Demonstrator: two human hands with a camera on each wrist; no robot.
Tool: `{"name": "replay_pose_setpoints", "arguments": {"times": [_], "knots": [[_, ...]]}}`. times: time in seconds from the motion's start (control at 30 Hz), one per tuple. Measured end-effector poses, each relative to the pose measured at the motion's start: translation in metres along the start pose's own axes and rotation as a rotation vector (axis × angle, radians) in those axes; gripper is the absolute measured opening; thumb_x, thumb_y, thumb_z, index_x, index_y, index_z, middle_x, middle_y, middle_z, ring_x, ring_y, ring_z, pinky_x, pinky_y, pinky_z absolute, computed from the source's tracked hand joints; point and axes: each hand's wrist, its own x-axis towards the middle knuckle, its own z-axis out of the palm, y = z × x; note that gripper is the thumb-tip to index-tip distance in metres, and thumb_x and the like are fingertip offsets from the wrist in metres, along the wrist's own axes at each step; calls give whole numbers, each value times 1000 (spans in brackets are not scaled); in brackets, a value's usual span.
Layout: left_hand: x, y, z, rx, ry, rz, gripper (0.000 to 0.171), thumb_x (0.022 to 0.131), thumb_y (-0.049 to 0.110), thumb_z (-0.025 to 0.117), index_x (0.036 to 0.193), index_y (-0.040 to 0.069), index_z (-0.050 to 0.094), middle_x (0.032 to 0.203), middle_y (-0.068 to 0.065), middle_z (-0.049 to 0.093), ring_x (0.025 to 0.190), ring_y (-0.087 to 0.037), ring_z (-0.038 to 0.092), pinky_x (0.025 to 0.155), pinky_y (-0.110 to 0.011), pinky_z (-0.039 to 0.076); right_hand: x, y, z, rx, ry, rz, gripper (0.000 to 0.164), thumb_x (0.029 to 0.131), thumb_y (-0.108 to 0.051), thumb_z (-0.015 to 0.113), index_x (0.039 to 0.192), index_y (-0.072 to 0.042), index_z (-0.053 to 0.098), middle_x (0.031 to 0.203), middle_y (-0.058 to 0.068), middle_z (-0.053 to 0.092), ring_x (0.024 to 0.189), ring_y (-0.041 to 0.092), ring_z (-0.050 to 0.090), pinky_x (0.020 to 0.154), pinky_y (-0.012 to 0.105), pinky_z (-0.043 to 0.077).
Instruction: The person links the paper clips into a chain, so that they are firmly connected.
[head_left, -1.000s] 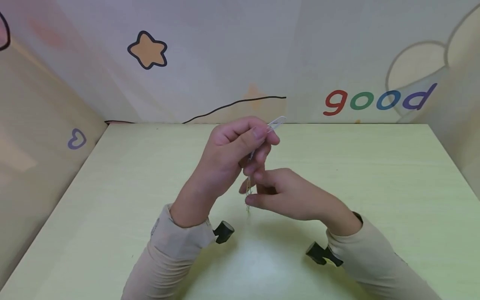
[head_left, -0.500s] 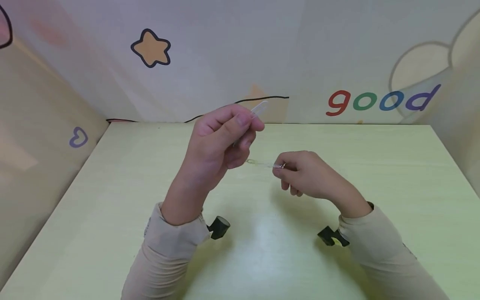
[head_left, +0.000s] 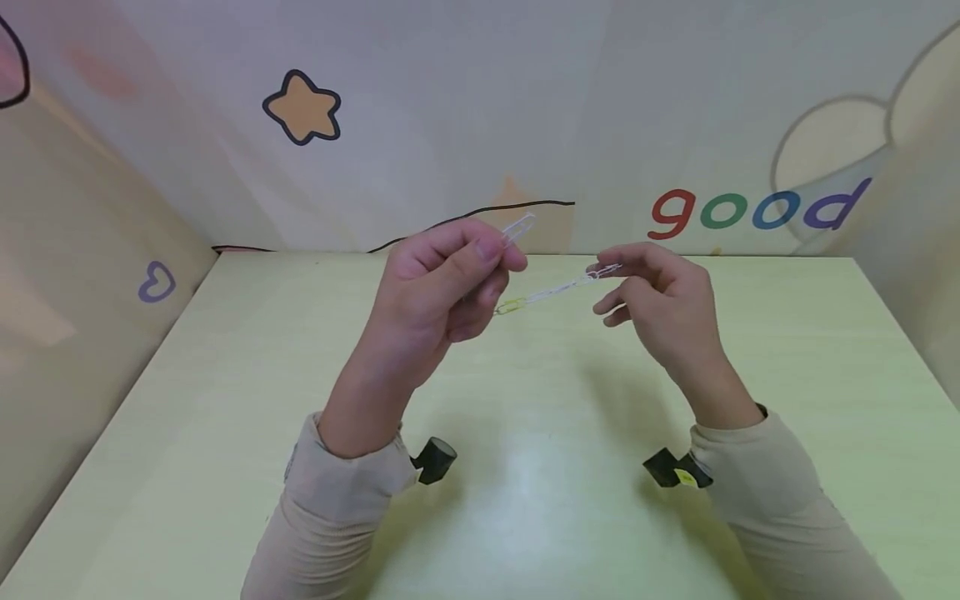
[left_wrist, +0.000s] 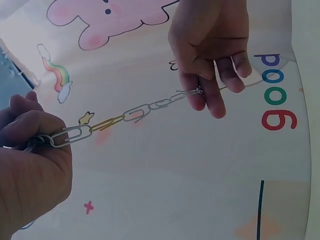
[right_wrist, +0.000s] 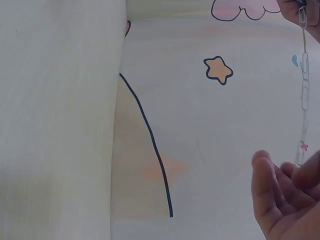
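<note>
A chain of linked paper clips [head_left: 557,290], mostly silvery white with a yellow clip [head_left: 510,307] near its left end, is stretched between my two hands above the table. My left hand [head_left: 450,283] pinches one end between thumb and fingers. A pale clip [head_left: 519,227] pokes out above that thumb, and the links inside the fist are hidden. At the other end, my right hand [head_left: 671,304] holds the last clips between its fingers. The left wrist view shows the chain [left_wrist: 135,114] running up to the right hand [left_wrist: 215,45], where it passes between two fingers.
The pale green table [head_left: 480,517] lies beneath both hands. A printed wall [head_left: 420,125] with a star and the word "good" rises at its back edge. Black wrist cameras [head_left: 435,460] stick out from both sleeves.
My right hand has moved right and upward from below the left hand, drawing the hanging chain out into a rising line. The left hand has shifted slightly left, still pinching its end.
</note>
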Motion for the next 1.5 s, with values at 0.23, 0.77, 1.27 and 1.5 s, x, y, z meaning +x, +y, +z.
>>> {"name": "replay_pose_setpoints", "arguments": {"times": [0.23,0.77,1.27,1.5], "knots": [[0,-2,2,20,-13,-8,29,99,2,48,89,14,72,64,-2,46,48,-14,18,42,-25,12,0,-3,-2,339,174,-115,34,92,11,43,109,1,71,100,16,70,61,22,68,60,29,60],[-1,-12,5,160,-102,-60,22,99,5,53,97,-15,61,68,-4,50,46,-15,21,44,-25,14,-16,-26,-6,877,-3,-223,22,101,9,42,99,2,62,79,15,65,55,20,58,48,23,50],[1,-14,10,291,-8,-52,17,96,7,61,91,-8,67,67,-11,53,44,-16,26,42,-26,21,-40,-50,1,363,-35,-436,21,91,13,56,108,3,52,82,19,71,52,20,57,46,25,45],[1,-15,12,281,13,-30,15,95,6,62,87,-7,66,65,-9,53,43,-16,26,41,-26,21,-44,-57,8,15,14,-670,9,88,11,63,97,10,63,87,13,74,54,8,56,52,17,47]]}}
